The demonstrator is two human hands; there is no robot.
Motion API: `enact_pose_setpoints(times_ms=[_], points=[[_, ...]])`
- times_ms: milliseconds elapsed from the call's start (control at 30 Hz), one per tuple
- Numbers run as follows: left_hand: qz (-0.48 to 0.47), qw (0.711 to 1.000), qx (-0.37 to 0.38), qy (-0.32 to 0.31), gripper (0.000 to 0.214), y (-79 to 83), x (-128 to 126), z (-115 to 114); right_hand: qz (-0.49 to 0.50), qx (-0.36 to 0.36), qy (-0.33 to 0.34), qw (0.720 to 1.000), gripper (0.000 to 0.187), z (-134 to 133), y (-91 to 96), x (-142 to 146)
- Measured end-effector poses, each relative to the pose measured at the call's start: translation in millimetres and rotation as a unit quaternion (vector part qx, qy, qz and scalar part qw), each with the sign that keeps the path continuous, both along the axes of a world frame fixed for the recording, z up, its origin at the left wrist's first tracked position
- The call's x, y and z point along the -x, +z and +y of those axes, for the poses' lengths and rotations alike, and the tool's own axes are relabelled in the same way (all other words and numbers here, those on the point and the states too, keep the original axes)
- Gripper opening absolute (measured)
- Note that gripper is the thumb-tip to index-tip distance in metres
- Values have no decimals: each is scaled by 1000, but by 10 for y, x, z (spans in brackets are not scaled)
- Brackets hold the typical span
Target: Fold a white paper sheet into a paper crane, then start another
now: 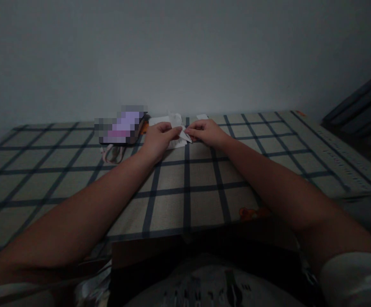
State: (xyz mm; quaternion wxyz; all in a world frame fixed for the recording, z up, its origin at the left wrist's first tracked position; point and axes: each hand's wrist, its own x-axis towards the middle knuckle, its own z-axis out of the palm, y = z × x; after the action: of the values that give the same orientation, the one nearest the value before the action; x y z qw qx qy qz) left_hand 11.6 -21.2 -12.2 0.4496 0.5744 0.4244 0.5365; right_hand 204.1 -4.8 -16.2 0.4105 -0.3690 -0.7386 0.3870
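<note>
Between my two hands is a small white piece of paper (pixel 185 136) with a pointed corner, apparently folded. My left hand (pixel 160 138) pinches its left side between thumb and fingers. From the right, my right hand (pixel 206 132) closes thumb and fingertips on the pointed end. Under and behind my left hand lie more white paper sheets (pixel 159 121), along with a crumpled white piece (pixel 175 117). Another small white paper (pixel 202 116) rests just behind my right hand. The dim light hides the exact folds.
A checked cloth (pixel 172 209) covers the table. At the left stands a phone-like device with a blurred, lit screen (pixel 124 125), a pink cable (pixel 112 154) in front of it. A pale wall (pixel 185 55) rises behind the table; dark slanted bars (pixel 361 96) are at the right.
</note>
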Motion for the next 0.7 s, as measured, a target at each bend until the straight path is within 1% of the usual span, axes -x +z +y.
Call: enact_pose_setpoints(times_ms=[167, 233, 433, 700], points=[[-8, 999, 20, -38, 34, -107, 31, 92, -24, -15, -5, 1000, 26, -18, 9, 1], [-4, 999, 23, -41, 37, -125, 39, 108, -26, -12, -1, 1000, 27, -16, 6, -4], [-50, 998, 12, -29, 32, -65, 17, 66, -20, 7, 18, 1000, 39, -15, 5, -27], [-66, 998, -3, -16, 34, -79, -9, 55, -45, -13, 0, 999, 37, -30, 40, -22]])
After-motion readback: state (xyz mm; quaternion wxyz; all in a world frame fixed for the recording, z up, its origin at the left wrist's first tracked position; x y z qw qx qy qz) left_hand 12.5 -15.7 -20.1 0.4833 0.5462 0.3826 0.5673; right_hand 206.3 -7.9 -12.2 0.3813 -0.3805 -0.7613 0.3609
